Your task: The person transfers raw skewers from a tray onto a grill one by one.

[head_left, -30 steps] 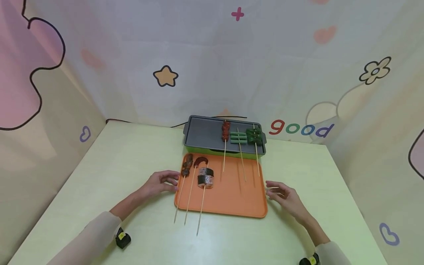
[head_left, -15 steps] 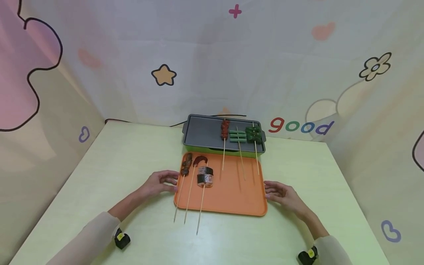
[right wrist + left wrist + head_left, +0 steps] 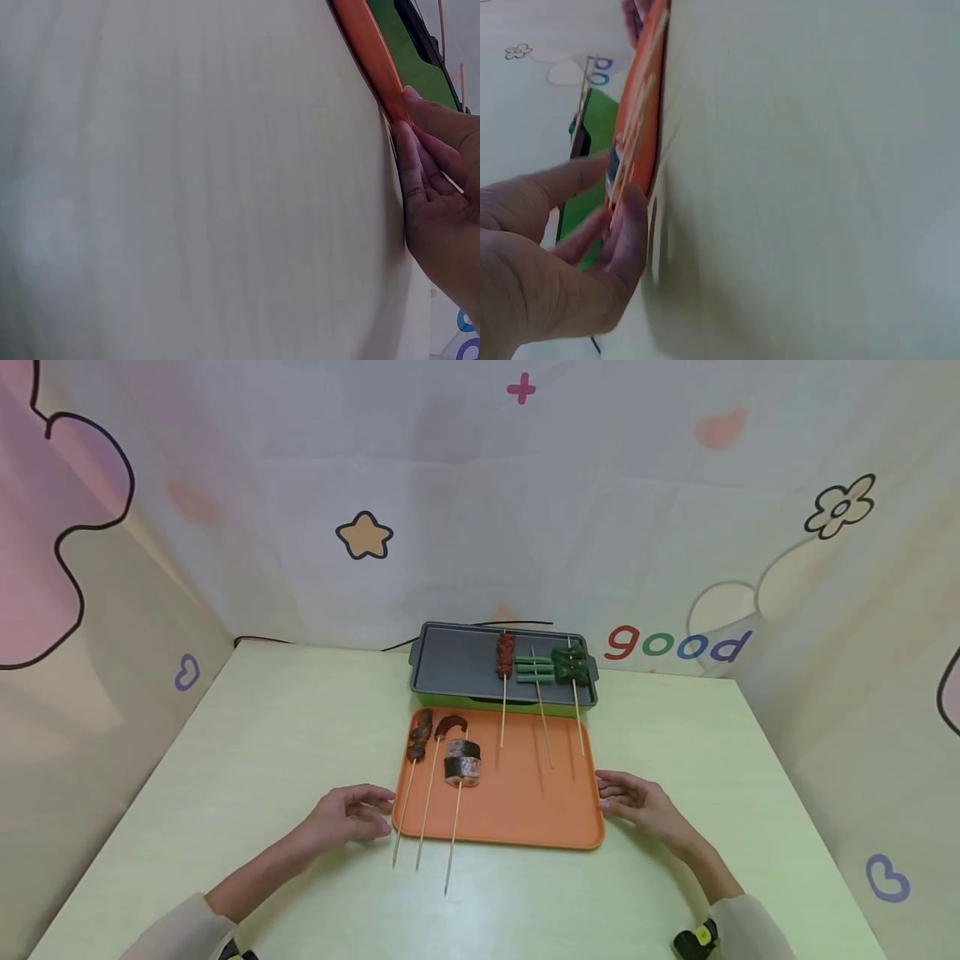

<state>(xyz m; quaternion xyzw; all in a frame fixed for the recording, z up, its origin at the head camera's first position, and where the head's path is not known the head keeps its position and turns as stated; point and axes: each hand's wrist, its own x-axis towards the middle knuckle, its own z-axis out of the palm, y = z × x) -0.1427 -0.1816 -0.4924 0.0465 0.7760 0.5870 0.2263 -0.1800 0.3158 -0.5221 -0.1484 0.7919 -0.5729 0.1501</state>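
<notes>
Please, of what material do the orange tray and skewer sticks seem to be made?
Orange tray: probably plastic, smooth with a low sheen; the even colour and rounded corners suggest it. Skewer sticks: likely bare wood or bamboo, fairly matt, judging by their pale tan colour, though no grain shows.

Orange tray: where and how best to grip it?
Likely pinch the left and right rims of the orange tray, mid-length: left hand from the left, right hand from the right. The grill crowds its far edge and skewer sticks jut past the near one; low side rims suit pinching.
</notes>
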